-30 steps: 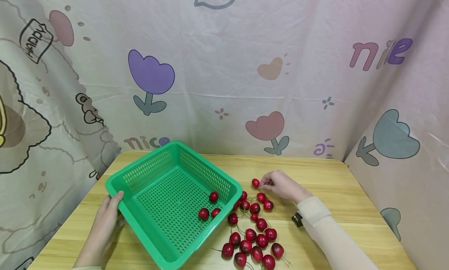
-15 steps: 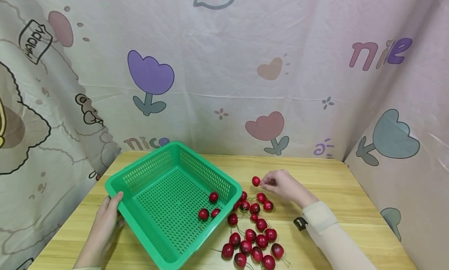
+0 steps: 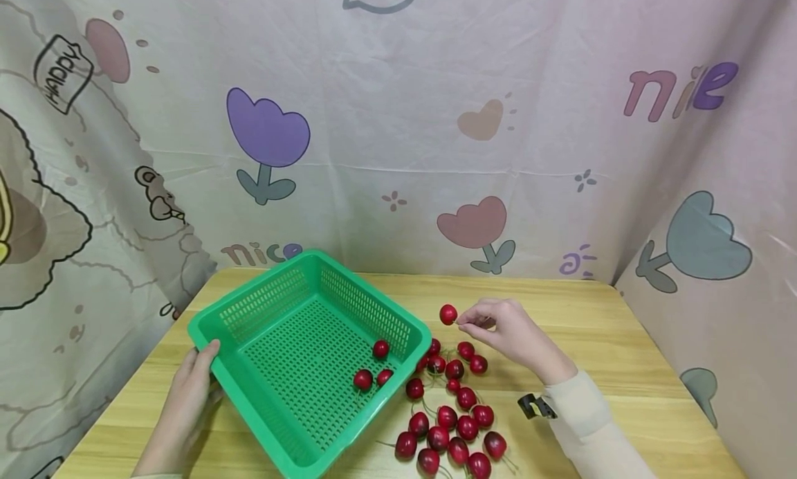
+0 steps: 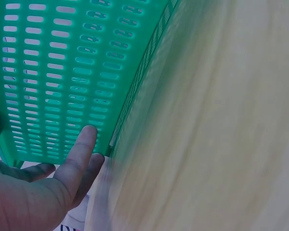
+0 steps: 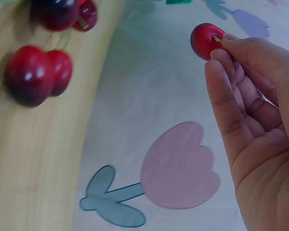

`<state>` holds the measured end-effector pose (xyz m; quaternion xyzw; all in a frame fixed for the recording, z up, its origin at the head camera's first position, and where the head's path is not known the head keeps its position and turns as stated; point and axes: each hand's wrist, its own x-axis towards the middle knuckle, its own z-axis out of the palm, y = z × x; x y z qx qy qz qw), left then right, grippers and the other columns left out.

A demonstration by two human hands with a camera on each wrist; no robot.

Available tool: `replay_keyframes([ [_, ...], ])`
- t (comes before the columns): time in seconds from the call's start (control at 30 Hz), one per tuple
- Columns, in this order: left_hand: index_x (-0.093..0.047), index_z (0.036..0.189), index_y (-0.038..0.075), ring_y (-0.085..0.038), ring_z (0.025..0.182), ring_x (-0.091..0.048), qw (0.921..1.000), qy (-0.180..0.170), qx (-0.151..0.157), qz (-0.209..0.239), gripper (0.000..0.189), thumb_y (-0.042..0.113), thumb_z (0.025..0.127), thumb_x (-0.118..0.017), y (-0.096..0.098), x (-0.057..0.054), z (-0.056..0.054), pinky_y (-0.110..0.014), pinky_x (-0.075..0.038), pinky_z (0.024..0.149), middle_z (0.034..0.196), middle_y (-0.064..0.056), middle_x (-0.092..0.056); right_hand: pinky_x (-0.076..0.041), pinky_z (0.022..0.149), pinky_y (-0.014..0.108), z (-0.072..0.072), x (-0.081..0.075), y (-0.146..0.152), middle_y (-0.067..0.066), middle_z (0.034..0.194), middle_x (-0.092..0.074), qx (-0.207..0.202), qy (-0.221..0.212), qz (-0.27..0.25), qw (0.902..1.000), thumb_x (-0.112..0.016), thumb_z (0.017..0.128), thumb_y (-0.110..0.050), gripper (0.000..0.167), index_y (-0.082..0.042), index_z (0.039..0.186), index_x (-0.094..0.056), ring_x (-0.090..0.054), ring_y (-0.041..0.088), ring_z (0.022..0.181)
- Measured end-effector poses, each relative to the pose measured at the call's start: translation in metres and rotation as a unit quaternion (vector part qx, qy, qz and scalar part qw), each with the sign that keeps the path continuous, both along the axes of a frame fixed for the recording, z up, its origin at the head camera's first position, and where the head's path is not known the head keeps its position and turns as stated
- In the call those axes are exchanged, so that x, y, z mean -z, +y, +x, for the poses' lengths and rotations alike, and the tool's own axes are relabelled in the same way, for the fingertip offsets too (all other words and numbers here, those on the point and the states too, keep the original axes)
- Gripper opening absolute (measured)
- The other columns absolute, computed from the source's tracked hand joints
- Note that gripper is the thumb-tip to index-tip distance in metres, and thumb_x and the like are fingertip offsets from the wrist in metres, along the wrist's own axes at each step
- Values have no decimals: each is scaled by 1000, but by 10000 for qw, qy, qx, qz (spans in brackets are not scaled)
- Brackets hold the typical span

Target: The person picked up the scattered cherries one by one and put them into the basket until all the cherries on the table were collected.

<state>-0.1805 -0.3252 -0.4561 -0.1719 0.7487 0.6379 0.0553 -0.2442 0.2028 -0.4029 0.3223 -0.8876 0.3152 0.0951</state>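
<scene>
My right hand (image 3: 507, 330) pinches a red cherry (image 3: 448, 314) by its stem between thumb and forefinger. In the right wrist view that cherry (image 5: 207, 41) hangs off the fingertips, away from the wooden table. My left hand (image 3: 189, 382) holds the left side of a green plastic basket (image 3: 249, 410), thumb over the rim. The left wrist view shows its fingers (image 4: 79, 154) against the slotted outer wall. Inside the basket, toward its right side, lie three cherries (image 3: 363, 380). Several more cherries (image 3: 438, 439) with thin stems are spread over the table right of the basket.
The wooden table (image 3: 579, 327) ends at a printed cloth backdrop (image 3: 373, 105) with flowers and words. A black strap clip (image 3: 537, 406) sits at the right wrist. Loose cherries lie close along the basket's right edge.
My right hand has raised the pinched cherry off the table, drifting slightly left toward the basket. The left hand and the basket stay where they were.
</scene>
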Motion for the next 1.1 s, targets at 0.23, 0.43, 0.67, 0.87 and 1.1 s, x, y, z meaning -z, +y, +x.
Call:
replay_keyframes([
  [0.23,10,173,13,-24,145,-39,10000,13,37,-66,91,68,111,-28,-2,1,-1,-16,-52,91,177,-20,-11,-64,78,22,17,-18,-11,-4,97,-80,-127,240,-229,9994,-79,98,-8,10,-14,105,-83,-73,2,84],
  [0.43,12,173,15,-29,152,-32,10000,-19,55,-2,91,69,110,-27,-1,1,-1,-35,-49,113,178,-19,-8,-63,77,22,23,-29,-23,-2,97,-81,-352,576,-280,9973,-81,96,-6,12,-15,105,-83,-72,1,84],
  [0.67,13,173,15,-33,158,-25,10000,8,57,60,91,70,110,-25,0,1,-2,-59,-25,131,179,-19,-6,-63,77,21,18,-34,-40,-3,99,-81,-690,702,-169,9950,-83,94,-5,14,-13,105,-83,-72,4,85],
  [0.87,12,173,15,-32,156,-25,9998,53,-16,206,92,70,110,-28,1,1,-1,-61,-23,132,179,-19,-5,-62,76,22,15,-38,-57,-2,102,-82,-934,489,50,9944,-82,96,-10,11,-11,107,-83,-73,7,88],
  [1.1,13,173,15,-33,158,-24,9997,74,0,252,92,70,110,-28,1,1,-1,-61,-23,131,179,-18,-5,-62,81,20,12,-36,-76,-1,102,-81,-1236,301,344,9913,-80,98,-9,9,-10,106,-83,-74,9,91],
])
